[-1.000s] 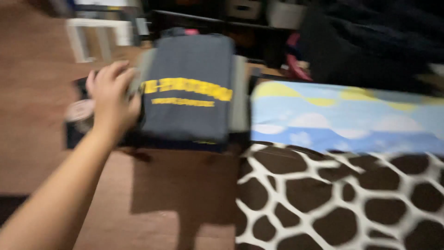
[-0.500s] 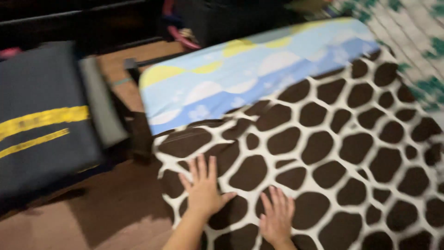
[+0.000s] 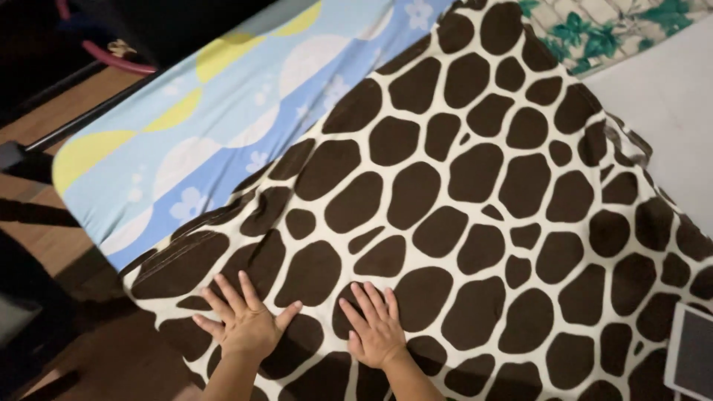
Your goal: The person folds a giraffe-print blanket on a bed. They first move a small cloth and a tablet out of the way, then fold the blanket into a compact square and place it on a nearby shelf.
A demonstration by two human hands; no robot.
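The giraffe-patterned blanket (image 3: pixel 475 200), cream with large dark-brown patches, lies spread over most of the view, running from the near left edge up to the far right. Both hands rest on its near edge, palms down and flat, holding nothing. The left hand (image 3: pixel 245 324) has its fingers spread wide, the thumb angled off to the right, and presses on a brown patch near the blanket's left corner. The right hand (image 3: pixel 377 332) lies just beside it, not touching it, with the fingers closer together and pointing up and to the left. Both forearms enter from the bottom of the frame. Under the blanket's far left side shows a light-blue sheet (image 3: pixel 200 126) printed with yellow and white rounded shapes and small white flowers; the blanket overlaps its near edge. Left of the sheet a wooden floor (image 3: pixel 44 223) is visible, crossed by a dark bar (image 3: pixel 74 126), and it is dim there. At the top right corner lies a pale cloth with green leaves (image 3: pixel 609 30), and beside it a plain white area (image 3: pixel 668 104) touches the blanket's right edge. At the lower right a dark flat rectangle with a pale border (image 3: pixel 694 360) sits on the blanket.
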